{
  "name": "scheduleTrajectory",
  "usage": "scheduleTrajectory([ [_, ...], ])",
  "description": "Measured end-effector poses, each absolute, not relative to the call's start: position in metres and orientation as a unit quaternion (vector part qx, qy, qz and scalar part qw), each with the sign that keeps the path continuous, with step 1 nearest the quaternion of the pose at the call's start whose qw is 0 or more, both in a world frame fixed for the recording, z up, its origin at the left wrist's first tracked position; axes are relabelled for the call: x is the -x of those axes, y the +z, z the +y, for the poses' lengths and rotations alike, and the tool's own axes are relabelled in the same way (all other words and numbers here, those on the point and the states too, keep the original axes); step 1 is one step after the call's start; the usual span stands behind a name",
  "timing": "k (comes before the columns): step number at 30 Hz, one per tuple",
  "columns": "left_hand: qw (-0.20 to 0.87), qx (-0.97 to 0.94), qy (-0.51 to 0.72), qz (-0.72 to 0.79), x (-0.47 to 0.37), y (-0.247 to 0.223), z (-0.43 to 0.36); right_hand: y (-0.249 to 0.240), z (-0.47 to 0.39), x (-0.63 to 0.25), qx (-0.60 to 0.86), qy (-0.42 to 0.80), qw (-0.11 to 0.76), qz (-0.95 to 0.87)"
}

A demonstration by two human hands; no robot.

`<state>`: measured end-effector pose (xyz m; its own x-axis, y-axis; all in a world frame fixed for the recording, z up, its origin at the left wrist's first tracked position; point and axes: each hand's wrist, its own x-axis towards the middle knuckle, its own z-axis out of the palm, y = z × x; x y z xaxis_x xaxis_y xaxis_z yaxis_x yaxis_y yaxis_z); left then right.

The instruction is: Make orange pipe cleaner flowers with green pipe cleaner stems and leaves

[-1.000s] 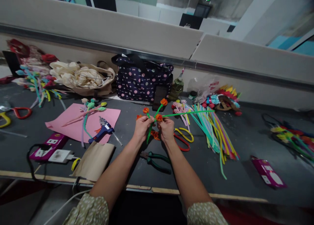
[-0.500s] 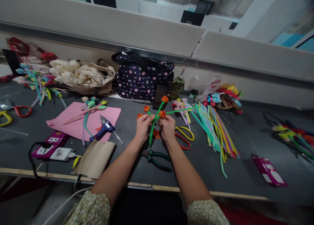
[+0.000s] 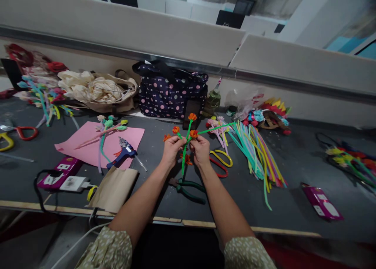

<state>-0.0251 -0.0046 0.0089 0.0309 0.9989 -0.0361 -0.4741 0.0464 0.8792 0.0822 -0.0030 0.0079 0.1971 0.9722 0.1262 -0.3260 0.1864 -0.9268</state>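
My left hand [image 3: 172, 149] is closed, pinching the green stem of a pipe-cleaner flower [image 3: 184, 159] whose orange head stands above the fingers. Closed too, my right hand [image 3: 201, 151] grips the same green stems from the other side, just below another orange flower head [image 3: 193, 134]. A long green pipe cleaner [image 3: 216, 128] sticks out to the right from there. More orange blooms [image 3: 176, 129] show by my left fingers. An orange piece [image 3: 187, 159] lies partly hidden below my hands. Dark green pliers [image 3: 189, 190] rest between my forearms. Exactly where the stems cross is covered by fingertips.
Red and yellow scissors [image 3: 221, 163] lie right of my hands, near a bundle of coloured pipe cleaners [image 3: 258, 155]. Left are a blue glue gun [image 3: 123, 153], pink paper [image 3: 88, 143] and brown card [image 3: 113, 190]. A dotted bag [image 3: 173, 92] stands at the back.
The upright flower's head has shifted a little left, and its stem now stands straighter. The long green pipe cleaner tilts up more at its right end. Both hands stay nearly in place.
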Motion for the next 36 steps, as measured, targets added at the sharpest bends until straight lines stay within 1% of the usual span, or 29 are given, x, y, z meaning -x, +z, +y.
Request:
scheduleTrajectory([
  [14, 0.592, -0.384, 0.595, 0.386, 0.0226, 0.0136, -0.0057, 0.0058, -0.0003, -0.0891, 0.404, 0.499, 0.636, -0.429],
  [20, 0.561, -0.401, 0.611, 0.387, 0.0217, 0.0119, -0.0058, 0.0039, 0.0007, -0.0893, 0.399, 0.490, 0.625, -0.458],
  [25, 0.572, -0.390, 0.613, 0.381, 0.0231, 0.0103, -0.0047, 0.0046, 0.0004, -0.0877, 0.395, 0.477, 0.642, -0.453],
  [32, 0.589, -0.368, 0.614, 0.374, 0.0239, 0.0064, -0.0016, 0.0082, -0.0023, -0.0903, 0.382, 0.511, 0.637, -0.433],
  [36, 0.598, -0.363, 0.608, 0.376, 0.0239, 0.0105, -0.0034, 0.0131, -0.0046, -0.0879, 0.396, 0.479, 0.641, -0.451],
])
